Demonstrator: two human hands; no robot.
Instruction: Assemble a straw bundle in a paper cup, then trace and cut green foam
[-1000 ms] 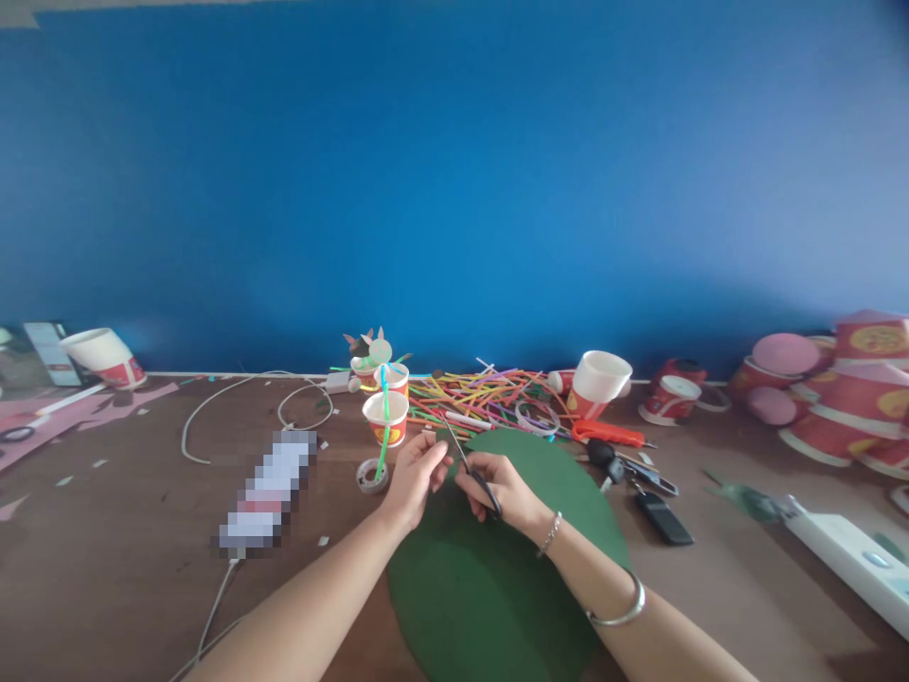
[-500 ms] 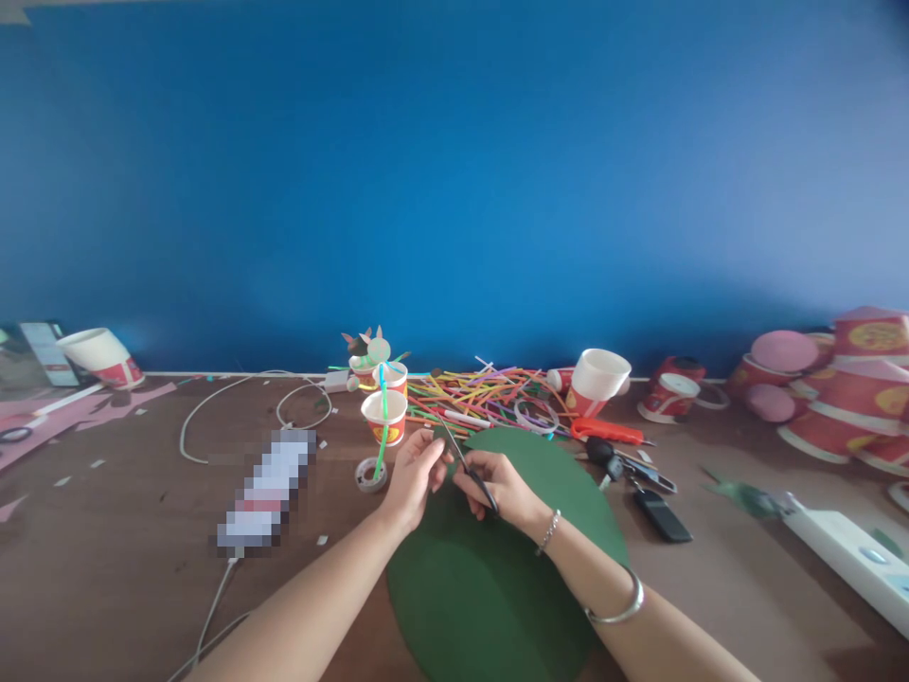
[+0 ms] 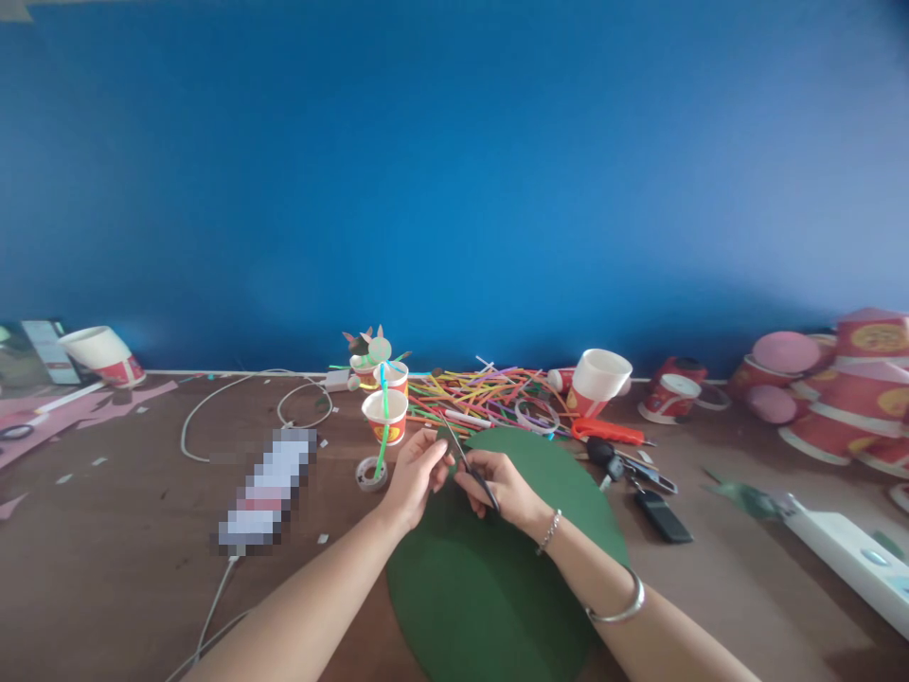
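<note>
My right hand (image 3: 501,488) is closed on dark-handled scissors (image 3: 485,483), whose blades point up and to the left. Close beside it, my left hand (image 3: 418,471) pinches something too small to make out near the blades. Both hands are over the upper part of a large green sheet (image 3: 497,587) with a rounded edge. Left of my left hand stands a paper cup (image 3: 385,426) with a green and blue straw (image 3: 384,431) in front, and a roll of tape (image 3: 371,474) lies by it.
Coloured sticks (image 3: 490,393) lie behind my hands. To the right are a white-rimmed cup (image 3: 597,384), an orange tool (image 3: 611,431), keys (image 3: 611,459) and stacked red cups (image 3: 845,407). A blurred-out phone (image 3: 266,493) with a cable lies left.
</note>
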